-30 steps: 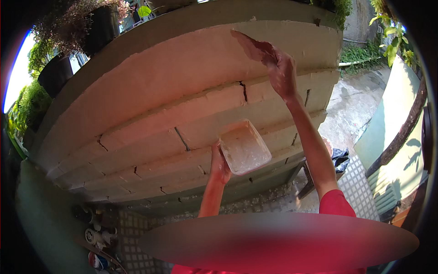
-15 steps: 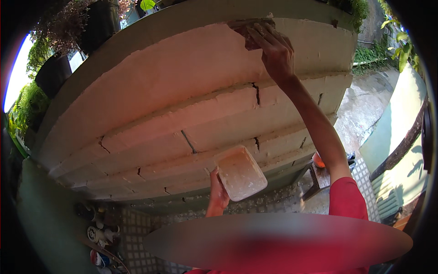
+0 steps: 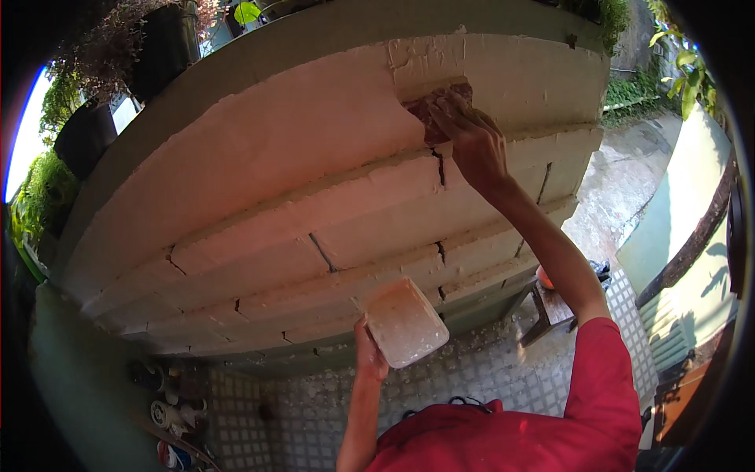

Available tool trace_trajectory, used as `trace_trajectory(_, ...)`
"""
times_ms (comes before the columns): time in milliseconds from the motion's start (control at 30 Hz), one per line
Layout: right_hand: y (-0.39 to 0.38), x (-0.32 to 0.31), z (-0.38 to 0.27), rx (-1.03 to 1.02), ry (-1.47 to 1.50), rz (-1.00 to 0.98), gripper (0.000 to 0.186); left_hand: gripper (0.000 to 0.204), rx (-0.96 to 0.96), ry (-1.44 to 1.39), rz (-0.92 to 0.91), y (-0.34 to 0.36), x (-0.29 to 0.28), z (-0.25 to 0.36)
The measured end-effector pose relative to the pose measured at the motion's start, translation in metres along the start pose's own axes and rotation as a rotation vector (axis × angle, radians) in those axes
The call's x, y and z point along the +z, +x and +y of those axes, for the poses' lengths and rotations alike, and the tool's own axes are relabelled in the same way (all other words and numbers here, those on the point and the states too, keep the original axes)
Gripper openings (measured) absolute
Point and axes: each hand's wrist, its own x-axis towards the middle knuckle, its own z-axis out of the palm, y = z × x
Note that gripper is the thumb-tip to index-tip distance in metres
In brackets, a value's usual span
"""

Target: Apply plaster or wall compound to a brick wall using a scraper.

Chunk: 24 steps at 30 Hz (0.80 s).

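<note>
My right hand [image 3: 477, 145] presses a dark reddish-brown flat scraper [image 3: 425, 116] against the upper part of the pale wall [image 3: 307, 126]. Fresh cream paste [image 3: 429, 61] with ridges lies on the wall just above the scraper's edge. My left hand [image 3: 370, 352] grips the side of a rectangular whitish plastic tub [image 3: 406, 324], held low in front of the wall and tilted. Its bottom and sides look smeared with pale paste; how much is inside cannot be told. Below the scraper, a dark crack [image 3: 438, 165] runs down a raised band of the wall.
Potted plants [image 3: 85, 134] stand along the wall's top at left. A wooden stool [image 3: 546, 313] with an orange round thing [image 3: 544, 278] stands at the lower right. Tools and containers [image 3: 169, 417] crowd the lower left corner, by the tiled floor [image 3: 299, 401].
My right hand has drawn the scraper down the wall from the top edge, exposing a ridged strip of paste. The tub in my left hand sits slightly lower and further left.
</note>
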Motion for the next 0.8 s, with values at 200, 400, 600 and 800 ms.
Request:
trace_trajectory(200, 0.049, 0.005, 0.006, 0.058, 0.025, 0.169, 0.047, 0.055, -0.004, 0.012, -0.013, -0.003, 0.000, -0.006)
trace_trajectory(400, 0.003, 0.012, -0.008, 0.049, 0.080, 0.036, 0.047, 0.054, 0.010, 0.000, -0.004, -0.006, -0.007, -0.005)
trace_trajectory(600, 0.043, 0.001, -0.015, 0.030, 0.106, 0.123, 0.046, 0.054, 0.012, 0.015, -0.023, -0.011, -0.008, -0.002)
trace_trajectory(800, 0.043, 0.039, -0.023, 0.045, 0.075, 0.173, 0.047, 0.055, 0.018, 0.021, -0.001, -0.010, -0.010, -0.011)
